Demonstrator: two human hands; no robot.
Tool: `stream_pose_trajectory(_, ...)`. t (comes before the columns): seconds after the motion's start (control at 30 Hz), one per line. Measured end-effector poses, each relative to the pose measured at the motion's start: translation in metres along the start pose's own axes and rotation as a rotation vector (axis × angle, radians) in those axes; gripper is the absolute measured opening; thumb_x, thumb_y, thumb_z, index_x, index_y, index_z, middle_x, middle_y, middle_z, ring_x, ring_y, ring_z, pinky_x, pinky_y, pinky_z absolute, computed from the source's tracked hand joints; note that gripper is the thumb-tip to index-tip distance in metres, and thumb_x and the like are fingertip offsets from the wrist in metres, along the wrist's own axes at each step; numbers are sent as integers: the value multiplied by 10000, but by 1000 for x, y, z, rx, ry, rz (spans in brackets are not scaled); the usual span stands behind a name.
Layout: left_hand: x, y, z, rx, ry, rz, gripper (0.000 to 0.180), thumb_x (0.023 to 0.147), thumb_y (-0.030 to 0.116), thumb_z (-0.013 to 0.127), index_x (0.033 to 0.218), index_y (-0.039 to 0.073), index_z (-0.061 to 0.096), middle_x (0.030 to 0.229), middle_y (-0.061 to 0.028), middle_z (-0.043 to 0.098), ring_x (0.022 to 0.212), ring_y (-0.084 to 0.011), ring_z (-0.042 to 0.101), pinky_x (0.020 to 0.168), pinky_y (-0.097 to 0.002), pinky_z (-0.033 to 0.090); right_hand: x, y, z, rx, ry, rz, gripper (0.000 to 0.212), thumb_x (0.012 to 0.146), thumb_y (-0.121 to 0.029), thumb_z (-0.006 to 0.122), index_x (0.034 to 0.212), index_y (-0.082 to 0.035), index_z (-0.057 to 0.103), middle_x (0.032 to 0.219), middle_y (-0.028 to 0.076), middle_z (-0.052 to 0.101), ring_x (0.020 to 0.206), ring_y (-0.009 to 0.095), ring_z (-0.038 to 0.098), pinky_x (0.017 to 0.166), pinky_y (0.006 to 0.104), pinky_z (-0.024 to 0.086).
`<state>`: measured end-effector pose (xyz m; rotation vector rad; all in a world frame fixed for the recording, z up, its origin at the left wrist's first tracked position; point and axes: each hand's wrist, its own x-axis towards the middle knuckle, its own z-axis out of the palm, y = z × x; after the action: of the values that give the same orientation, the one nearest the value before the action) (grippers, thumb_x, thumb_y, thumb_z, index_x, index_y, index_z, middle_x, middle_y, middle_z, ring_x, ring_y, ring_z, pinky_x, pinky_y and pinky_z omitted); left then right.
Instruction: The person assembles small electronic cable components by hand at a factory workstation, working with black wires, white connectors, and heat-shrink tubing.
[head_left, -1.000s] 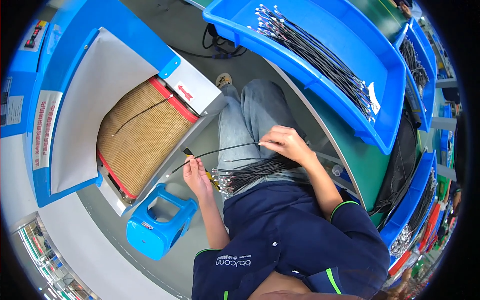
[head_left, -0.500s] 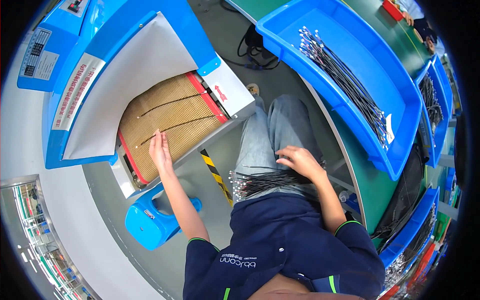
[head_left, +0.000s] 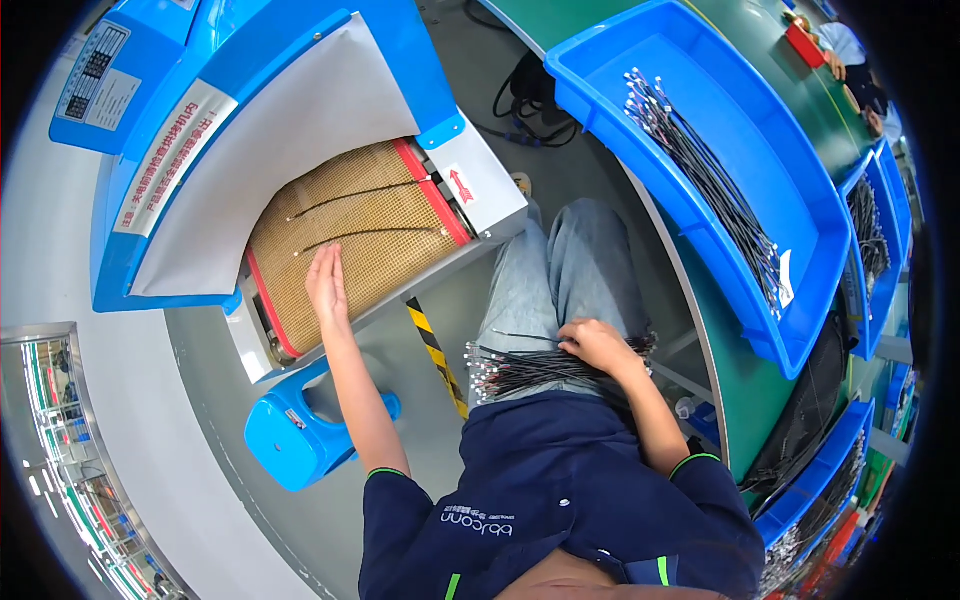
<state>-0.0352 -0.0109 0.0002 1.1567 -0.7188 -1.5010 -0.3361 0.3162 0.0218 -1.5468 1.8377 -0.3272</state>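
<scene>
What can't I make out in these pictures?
In the head view:
Tan woven-mesh belt: inner part hidden behind the curved white sheet.
Blue plastic stool: partly covered by the left forearm.
Thin black cables on the lap: partly hidden by the right hand; whether it grips one is unclear.
Green flat tabletop: cut off by the upper edge.

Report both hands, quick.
Left hand: open, beside a cable on the mesh belt.
Right hand: at the cable bundle on the lap; grip cannot be told.

Two black cables (head_left: 370,232) are laid apart on a belt (head_left: 300,292); a white-tipped black bundle (head_left: 530,371) is spread across the lap (head_left: 522,305).
</scene>
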Motion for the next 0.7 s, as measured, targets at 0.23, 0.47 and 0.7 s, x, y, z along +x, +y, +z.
stream_pose_trajectory(0.23, -44, -2, 9, 60, -106, 26, 387, 907, 47, 538, 1263, -73, 442, 1158, -172, 564, 1030, -209, 588, 915, -277, 496, 2, -10, -5, 99, 16, 23, 137, 814, -161, 611, 846, -31, 640, 855, 140, 637, 839, 325, 613, 728, 403, 485)
stream_pose_trajectory(0.47, -156, -65, 58, 947, -781, 234, 347, 939, 186, 499, 1258, 49, 493, 1185, -160, 525, 1129, -287, 502, 967, -344, 390, 5, 7, -25, 283, 197, -64, 135, 829, -132, 616, 910, -30, 651, 834, 125, 621, 758, 280, 607, 669, 340, 473)
stream_pose_trajectory(0.7, -202, -114, 77, 994, -949, 213, 144, 913, 70, 492, 1025, 17, 567, 925, -141, 559, 788, -311, 579, 687, -369, 458, 3, 32, -36, 295, 288, -135, 150, 796, -94, 658, 937, -46, 674, 817, 104, 622, 708, 243, 616, 626, 322, 484)
